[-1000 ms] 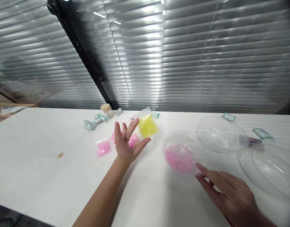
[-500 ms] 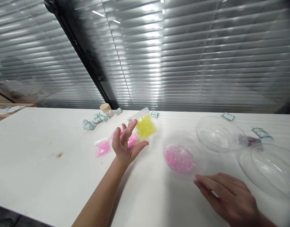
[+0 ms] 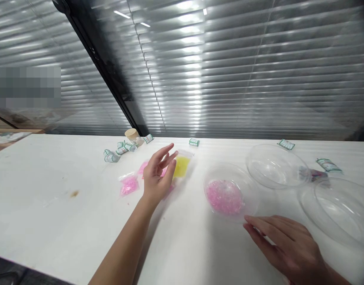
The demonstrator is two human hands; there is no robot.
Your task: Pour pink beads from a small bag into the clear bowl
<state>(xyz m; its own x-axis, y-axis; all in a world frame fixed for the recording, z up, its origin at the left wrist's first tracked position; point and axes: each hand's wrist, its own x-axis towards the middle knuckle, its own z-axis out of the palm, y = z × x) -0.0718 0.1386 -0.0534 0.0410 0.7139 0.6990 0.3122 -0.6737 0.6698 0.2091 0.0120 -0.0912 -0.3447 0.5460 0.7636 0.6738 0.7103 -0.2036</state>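
L hand (image 3: 158,174) grip now apart, yellow bag (image 3: 181,165) dropped flat; R hand (image 3: 285,245) apart, unmoved.

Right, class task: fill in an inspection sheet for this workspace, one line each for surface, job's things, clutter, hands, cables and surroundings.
Surface: white table with a small brown stain.
Job's things: yellow bead bag; clear half-shell holding pink beads.
Clutter: pink bead bag; two empty clear half-shells; small labelled packets; cork-topped jar.
Hands: left hand open over the yellow bead bag; right hand open, flat by the filled shell's rim.
Cables: nothing seen.
Surroundings: closed blinds behind glass.
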